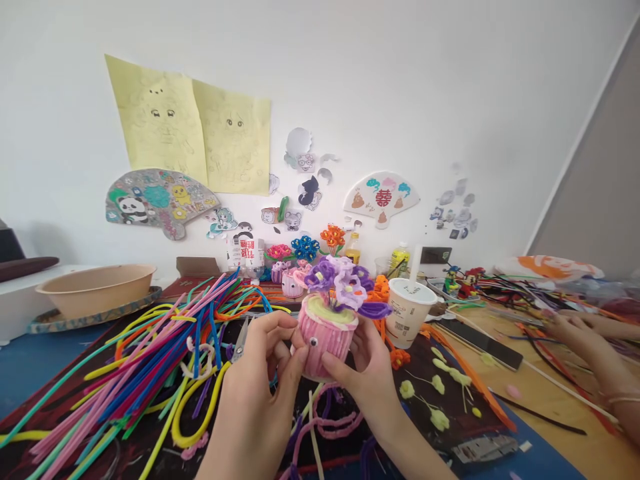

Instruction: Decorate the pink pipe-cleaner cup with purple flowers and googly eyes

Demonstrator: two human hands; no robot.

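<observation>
A small pink flowerpot [330, 340], wrapped in fuzzy pipe cleaner and topped with pale yellow-green filling, is held upright between both my hands. Purple and lilac pipe-cleaner flowers [347, 283] stand in it. One googly eye [313, 342] shows on its front. My left hand [263, 367] is closed at the pot's left side, thumb and fingertips pinched together against it; anything small between them is hidden. My right hand [365, 367] wraps round the right side, its thumb on the front. Below the pot lies a loose pink pipe cleaner [330, 427].
Colourful pipe cleaners [135, 360] cover the left side, with scissors [241, 341] beside them. A lidded cup [410, 310] with a straw and a phone [480, 343] lie to the right. A co-worker's hand [580, 340] is at far right. A bowl [97, 290] stands back left.
</observation>
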